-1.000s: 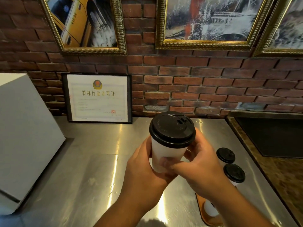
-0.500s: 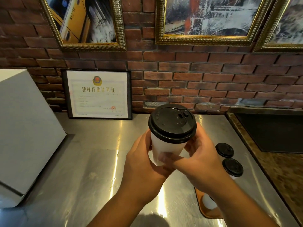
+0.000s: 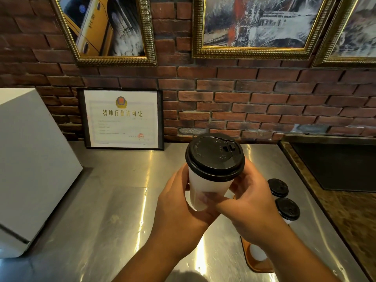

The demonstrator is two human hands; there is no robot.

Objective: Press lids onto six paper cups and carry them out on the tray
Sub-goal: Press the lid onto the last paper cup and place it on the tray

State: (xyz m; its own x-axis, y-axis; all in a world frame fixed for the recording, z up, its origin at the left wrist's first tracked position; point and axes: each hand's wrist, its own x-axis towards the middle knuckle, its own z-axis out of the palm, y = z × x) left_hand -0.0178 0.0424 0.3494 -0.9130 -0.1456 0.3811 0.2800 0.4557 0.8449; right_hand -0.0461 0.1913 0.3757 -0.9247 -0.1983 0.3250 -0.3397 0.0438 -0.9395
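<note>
Holding lidded cup [image 3: 207, 192] w/ both hands [image 3: 213, 206]

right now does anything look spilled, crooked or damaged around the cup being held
Nothing stands out: the lid sits evenly on the cup held by the left hand and right hand, and the counter looks dry.

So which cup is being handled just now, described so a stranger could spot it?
Find the steel counter below the brick wall. Over its middle, the left hand and right hand grip one white paper cup with a black lid. Unlike the lidded cups standing on the orange tray at right, it alone is in hand.
</note>
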